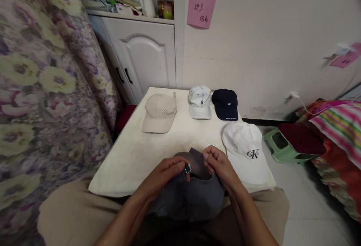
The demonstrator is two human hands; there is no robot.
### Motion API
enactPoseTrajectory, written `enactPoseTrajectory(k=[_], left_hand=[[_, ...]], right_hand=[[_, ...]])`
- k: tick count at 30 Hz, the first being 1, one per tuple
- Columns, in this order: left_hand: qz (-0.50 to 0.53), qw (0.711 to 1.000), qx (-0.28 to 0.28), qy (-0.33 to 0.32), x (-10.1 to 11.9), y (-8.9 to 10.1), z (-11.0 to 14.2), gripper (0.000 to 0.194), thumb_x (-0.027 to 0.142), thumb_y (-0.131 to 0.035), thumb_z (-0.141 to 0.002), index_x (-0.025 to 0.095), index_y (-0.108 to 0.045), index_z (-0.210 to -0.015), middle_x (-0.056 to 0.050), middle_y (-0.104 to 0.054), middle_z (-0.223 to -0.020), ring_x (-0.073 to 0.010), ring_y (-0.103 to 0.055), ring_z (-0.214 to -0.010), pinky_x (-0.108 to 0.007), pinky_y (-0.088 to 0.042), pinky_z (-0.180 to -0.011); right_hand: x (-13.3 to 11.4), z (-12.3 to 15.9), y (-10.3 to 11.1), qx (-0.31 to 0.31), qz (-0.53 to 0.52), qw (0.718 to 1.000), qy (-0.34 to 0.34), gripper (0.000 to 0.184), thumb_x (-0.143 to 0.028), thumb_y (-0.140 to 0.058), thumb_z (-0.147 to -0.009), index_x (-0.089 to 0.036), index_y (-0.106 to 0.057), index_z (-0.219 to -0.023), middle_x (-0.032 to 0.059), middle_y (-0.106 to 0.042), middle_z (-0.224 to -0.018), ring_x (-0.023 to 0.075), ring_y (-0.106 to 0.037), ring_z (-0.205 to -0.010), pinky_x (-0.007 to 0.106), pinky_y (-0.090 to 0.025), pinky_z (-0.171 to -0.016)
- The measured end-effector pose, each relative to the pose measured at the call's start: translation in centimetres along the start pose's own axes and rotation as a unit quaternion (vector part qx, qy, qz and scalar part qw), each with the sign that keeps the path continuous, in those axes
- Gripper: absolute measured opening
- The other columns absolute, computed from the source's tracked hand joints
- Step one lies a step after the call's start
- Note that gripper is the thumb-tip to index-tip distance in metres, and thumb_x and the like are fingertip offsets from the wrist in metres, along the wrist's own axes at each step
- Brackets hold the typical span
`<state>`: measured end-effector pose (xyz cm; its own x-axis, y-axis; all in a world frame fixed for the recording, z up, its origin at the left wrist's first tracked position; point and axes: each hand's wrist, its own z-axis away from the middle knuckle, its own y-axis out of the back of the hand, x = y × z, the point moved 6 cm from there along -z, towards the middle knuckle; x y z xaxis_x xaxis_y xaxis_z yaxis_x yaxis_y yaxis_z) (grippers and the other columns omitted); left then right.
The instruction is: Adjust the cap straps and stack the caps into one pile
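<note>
A dark grey baseball cap (194, 201) lies over my lap at the table's near edge, its back opening facing up. My left hand (169, 169) pinches the cap's strap end with a small metal buckle (188, 168). Fingers closed, my right hand (218, 163) grips the loose strap (196, 152) on the other side of the opening. The two strap ends are apart. Beyond my hands sit a beige cap (160, 111), a pale blue cap (200, 101) and a navy cap (225, 103). Close to my right hand rests a white cap (244, 148) with black letters.
The caps stand on a cream-covered table (132, 156). A floral curtain (56, 69) hangs at the left, a white cabinet (146, 54) behind. On the right are a green stool (279, 144) with a dark red top and a striped cloth (341, 126).
</note>
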<state>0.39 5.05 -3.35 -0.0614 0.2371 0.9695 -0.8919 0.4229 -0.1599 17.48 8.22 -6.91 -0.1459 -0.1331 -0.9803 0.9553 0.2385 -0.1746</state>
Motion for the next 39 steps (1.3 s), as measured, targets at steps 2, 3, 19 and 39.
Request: enactPoseTrajectory(k=[2, 3, 19, 39], left_hand=[[0.002, 1.000, 0.012, -0.004, -0.1, 0.1, -0.1, 0.021, 0.037, -0.068, -0.083, 0.016, -0.071, -0.086, -0.002, -0.066, -0.075, -0.0142, -0.054, -0.066, -0.025, -0.038, -0.063], [0.003, 1.000, 0.020, -0.004, -0.2, 0.2, -0.2, 0.019, 0.035, -0.071, -0.081, 0.016, -0.070, -0.083, 0.000, -0.064, -0.072, -0.0132, -0.052, -0.063, -0.024, -0.037, -0.062], [-0.093, 0.993, 0.058, -0.048, -1.4, -0.8, -1.6, 0.033, 0.040, -0.062, -0.088, 0.014, -0.071, -0.070, -0.002, -0.062, -0.064, -0.0152, -0.052, -0.062, -0.026, -0.037, -0.062], [0.084, 0.982, 0.170, 0.021, -1.1, 1.5, -0.8, 0.036, 0.041, -0.070, -0.081, 0.015, -0.058, -0.060, 0.003, -0.055, -0.051, -0.0070, -0.042, -0.042, -0.018, -0.028, -0.041]], right_hand=[[-0.1, 0.0, 0.0, 0.001, -0.004, 1.000, 0.001, 0.026, -0.040, -0.066, -0.085, -0.018, -0.054, -0.081, -0.0072, -0.053, -0.060, 0.0043, -0.032, -0.041, 0.018, -0.027, -0.042], [-0.1, 0.0, 0.0, 0.002, -0.007, 1.000, 0.002, 0.026, -0.040, -0.066, -0.085, -0.018, -0.054, -0.081, -0.0072, -0.053, -0.060, 0.0041, -0.032, -0.041, 0.018, -0.026, -0.042], [-2.2, 1.5, -3.4, -0.085, 0.059, 0.994, 0.034, 0.019, -0.036, -0.058, -0.093, -0.018, -0.058, -0.095, -0.0042, -0.056, -0.065, 0.0105, -0.048, -0.058, 0.022, -0.034, -0.056], [-0.6, 2.1, -0.6, -0.109, 0.022, 0.994, -0.005, 0.029, -0.037, -0.073, -0.083, -0.018, -0.060, -0.100, -0.0073, -0.054, -0.060, 0.0072, -0.041, -0.050, 0.020, -0.027, -0.051]])
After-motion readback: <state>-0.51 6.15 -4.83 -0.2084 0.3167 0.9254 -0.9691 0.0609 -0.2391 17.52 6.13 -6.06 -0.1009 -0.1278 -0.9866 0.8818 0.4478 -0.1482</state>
